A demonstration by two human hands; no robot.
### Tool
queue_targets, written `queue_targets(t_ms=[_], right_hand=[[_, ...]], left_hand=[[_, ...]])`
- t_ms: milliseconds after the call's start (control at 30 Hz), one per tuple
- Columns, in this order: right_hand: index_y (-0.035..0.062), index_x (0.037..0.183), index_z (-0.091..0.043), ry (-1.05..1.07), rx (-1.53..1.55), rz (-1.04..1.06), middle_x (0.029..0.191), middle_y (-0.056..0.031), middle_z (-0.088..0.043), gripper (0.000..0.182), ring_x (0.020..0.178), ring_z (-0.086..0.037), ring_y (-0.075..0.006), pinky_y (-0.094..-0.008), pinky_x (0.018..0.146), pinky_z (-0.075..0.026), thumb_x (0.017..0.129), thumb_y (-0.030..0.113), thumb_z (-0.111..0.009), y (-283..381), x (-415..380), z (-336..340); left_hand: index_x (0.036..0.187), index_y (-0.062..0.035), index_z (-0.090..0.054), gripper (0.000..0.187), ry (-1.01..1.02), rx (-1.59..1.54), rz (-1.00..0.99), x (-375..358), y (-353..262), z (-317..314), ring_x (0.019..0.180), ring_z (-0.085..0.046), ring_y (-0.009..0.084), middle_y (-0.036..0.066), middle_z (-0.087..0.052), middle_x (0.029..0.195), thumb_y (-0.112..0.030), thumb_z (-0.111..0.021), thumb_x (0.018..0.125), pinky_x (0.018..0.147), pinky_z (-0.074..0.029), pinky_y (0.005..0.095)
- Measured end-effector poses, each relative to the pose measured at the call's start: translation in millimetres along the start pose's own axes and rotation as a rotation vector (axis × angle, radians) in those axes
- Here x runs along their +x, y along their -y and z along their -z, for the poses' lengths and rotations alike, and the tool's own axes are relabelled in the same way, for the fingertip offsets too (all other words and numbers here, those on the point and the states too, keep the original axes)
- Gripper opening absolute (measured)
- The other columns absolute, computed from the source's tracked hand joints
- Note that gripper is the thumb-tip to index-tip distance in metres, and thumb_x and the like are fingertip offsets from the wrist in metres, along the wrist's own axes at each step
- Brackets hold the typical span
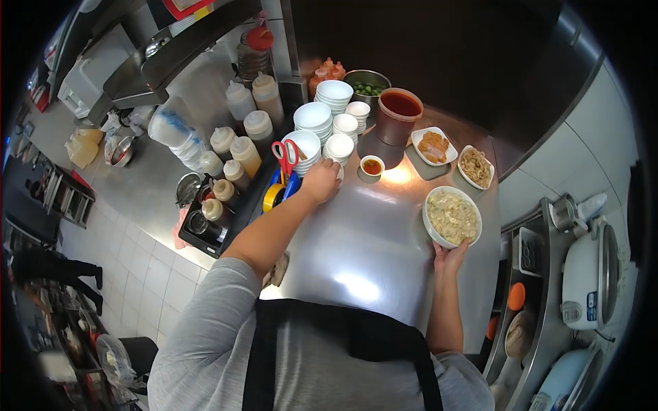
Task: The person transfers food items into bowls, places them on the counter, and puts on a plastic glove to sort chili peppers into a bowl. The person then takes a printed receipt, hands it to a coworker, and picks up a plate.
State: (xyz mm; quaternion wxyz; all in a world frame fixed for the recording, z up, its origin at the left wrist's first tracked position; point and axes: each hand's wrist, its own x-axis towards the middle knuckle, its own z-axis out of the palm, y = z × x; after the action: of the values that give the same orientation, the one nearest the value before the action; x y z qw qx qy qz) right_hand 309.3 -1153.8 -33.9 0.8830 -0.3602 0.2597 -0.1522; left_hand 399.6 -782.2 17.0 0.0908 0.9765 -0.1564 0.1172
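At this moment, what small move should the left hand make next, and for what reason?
Probably the left hand should draw the small white dish at its fingers toward the bare middle of the steel counter: stacked small bowls stand close behind it, while the right hand holds the filled bowl.

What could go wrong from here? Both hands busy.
1. The left hand is right beside the stacked small white bowls; a careless pull might topple them.
2. The open sauce dish stands just beyond that hand, so a sideways sweep could spill it.
3. Only the right hand grips the well-filled food bowl, at its near edge; it might tip if lifted that way.
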Motion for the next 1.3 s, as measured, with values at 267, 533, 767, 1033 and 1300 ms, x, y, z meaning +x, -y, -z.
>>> queue_targets(t_ms=[267, 533, 767, 1033, 1300], right_hand=[[-0.0001, 0.127, -0.041, 0.005, -0.203, 0.074, 0.13, -0.015, -0.044, 0.046, 0.115, -0.049, -0.0276, -0.04, 0.089, -0.048, 0.099, 0.036, -0.04, -30.7, -3.9, 12.7], [0.0022, 0.09, -0.057, 0.327, -0.651, 0.357, 0.105, -0.008, -0.052, 0.016, 0.086, -0.054, -0.0156, -0.0281, 0.074, -0.047, 0.095, 0.017, -0.051, -77.0, -76.9, 54.7], [0.001, 0.094, -0.06, 0.461, -0.874, 0.607, 0.105, -0.0088, -0.052, 0.015, 0.086, -0.054, -0.0141, -0.0255, 0.072, -0.047, 0.094, 0.012, -0.05, -83.8, -84.6, 46.2], [-0.0003, 0.1, -0.06, 0.609, -1.001, 0.354, 0.075, -0.0011, -0.058, 0.016, 0.067, -0.054, -0.0086, -0.0225, 0.062, -0.047, 0.091, 0.013, -0.058, -123.2, -24.7, -17.7], [0.003, 0.088, -0.058, 0.369, -1.038, 0.284, 0.077, -0.01, -0.061, 0.028, 0.067, -0.061, -0.0216, -0.0326, 0.064, -0.051, 0.069, 0.016, -0.074, -176.2, 74.0, -126.7]], left_hand=[[0.094, -0.0046, -0.063, 0.021, -0.053, 0.083, 0.094, 62.2, 4.8, -22.1, 0.096, -0.059, 0.0285, 0.012, -0.061, 0.097, -0.016, -0.063, 0.076, 0.079, -0.051, 0.04], [0.085, -0.0048, -0.066, 0.015, -0.115, 0.068, 0.095, 68.8, 4.9, -7.5, 0.087, -0.064, 0.0278, 0.014, -0.064, 0.095, -0.009, -0.053, 0.079, 0.073, -0.053, 0.038], [0.088, -0.0046, -0.06, 0.015, -0.234, -0.02, -0.224, 25.9, -35.0, -18.6, 0.087, -0.06, 0.0275, 0.012, -0.06, 0.092, -0.009, -0.053, 0.075, 0.076, -0.05, 0.0374], [0.091, -0.0041, -0.06, 0.017, -0.158, 0.006, -0.094, 20.8, -9.6, -46.0, 0.092, -0.058, 0.028, 0.011, -0.059, 0.093, -0.008, -0.056, 0.075, 0.08, -0.049, 0.0373], [0.085, -0.0034, -0.058, 0.016, -0.243, -0.305, -0.228, -29.9, -32.7, -29.1, 0.086, -0.056, 0.031, 0.012, -0.057, 0.089, -0.012, -0.066, 0.073, 0.075, -0.048, 0.0398]])
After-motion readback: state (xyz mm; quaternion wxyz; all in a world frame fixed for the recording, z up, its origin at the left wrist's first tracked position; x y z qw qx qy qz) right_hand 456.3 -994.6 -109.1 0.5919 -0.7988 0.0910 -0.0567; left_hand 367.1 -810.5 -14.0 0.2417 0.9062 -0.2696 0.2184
